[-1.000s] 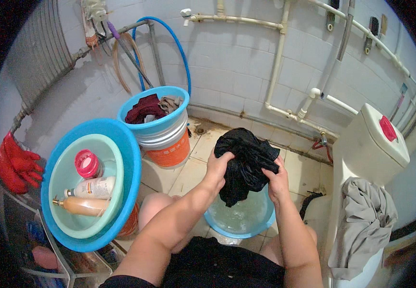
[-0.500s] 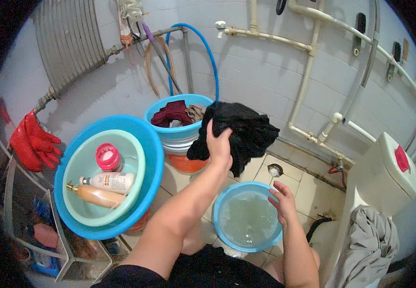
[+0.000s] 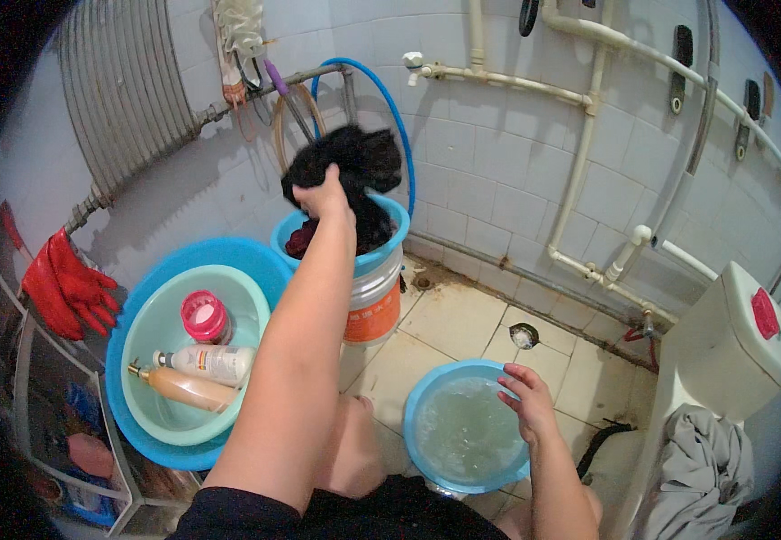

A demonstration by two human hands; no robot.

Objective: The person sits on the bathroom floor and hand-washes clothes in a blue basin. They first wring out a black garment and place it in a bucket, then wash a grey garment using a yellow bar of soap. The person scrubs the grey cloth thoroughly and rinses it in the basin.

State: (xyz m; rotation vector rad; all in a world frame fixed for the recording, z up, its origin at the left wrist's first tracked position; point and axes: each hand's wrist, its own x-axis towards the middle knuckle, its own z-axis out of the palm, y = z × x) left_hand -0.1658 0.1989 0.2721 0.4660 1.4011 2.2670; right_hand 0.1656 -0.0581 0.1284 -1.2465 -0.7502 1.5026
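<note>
Loosely crumpled black cloth (image 3: 365, 169) hangs gripped in the left hand (image 3: 325, 196), hiding the far rim of the blue basin (image 3: 390, 245) above a printed orange label (image 3: 374, 319), right hand (image 3: 531, 403) half-spread near the water tub's edge (image 3: 410, 409)

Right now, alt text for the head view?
Left hand holding a black cloth over a blue tub on a white-and-orange bucket; the empty right hand is beside a blue basin of cloudy water. Bottles and a pink jar sit in a pale-green basin at left; grey cloth drapes a toilet at right.
</note>
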